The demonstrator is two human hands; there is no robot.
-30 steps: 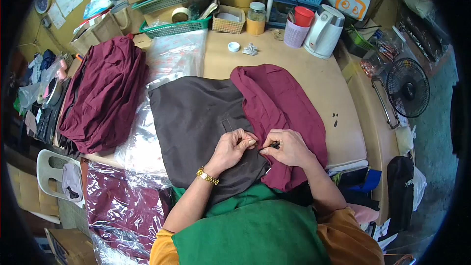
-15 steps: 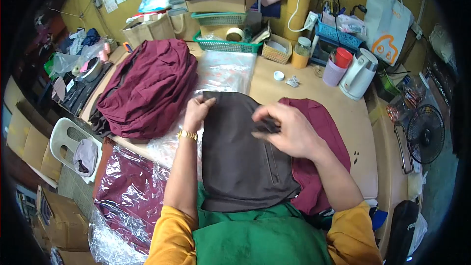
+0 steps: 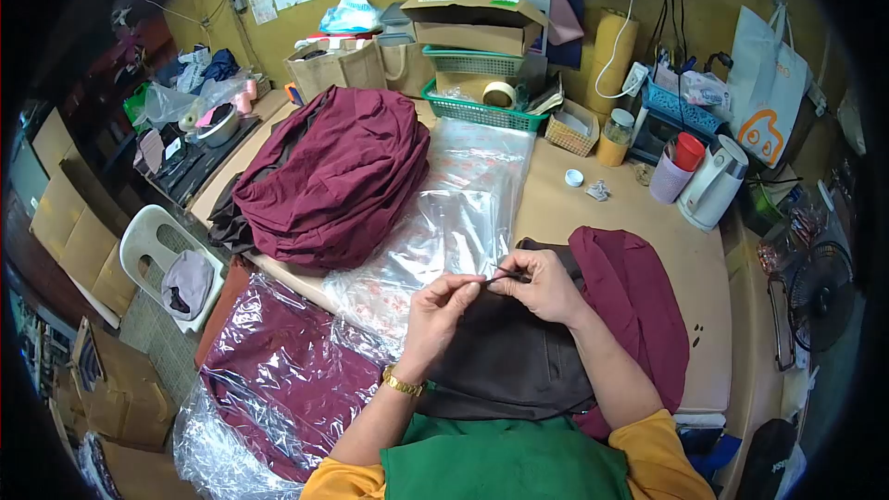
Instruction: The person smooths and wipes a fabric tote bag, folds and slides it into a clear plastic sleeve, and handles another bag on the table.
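Note:
My left hand (image 3: 443, 310), with a gold watch on its wrist, pinches a thin dark edge or strip between thumb and fingers. Close beside it, my right hand (image 3: 542, 287) pinches the same dark bit. Whether this is part of the dark brown cloth piece (image 3: 505, 352) below, I cannot tell. That cloth lies at the table's front edge against the green apron (image 3: 519, 458), with a slit-like pocket on its right side. Maroon fabric (image 3: 639, 315) lies bunched to its right, partly behind my right forearm.
A heap of maroon garments (image 3: 333, 176) sits at the back left, beside clear plastic bags (image 3: 463, 213). A plastic-wrapped maroon garment (image 3: 278, 361) hangs at the front left. Baskets (image 3: 486, 102), a jar (image 3: 615, 137), cups (image 3: 669, 176) and a white kettle (image 3: 713, 183) line the back.
Both hands have come together over the dark cloth, now pinching a thin dark edge or strip between them. The cloth's raised upper part has dropped lower. The view has shifted.

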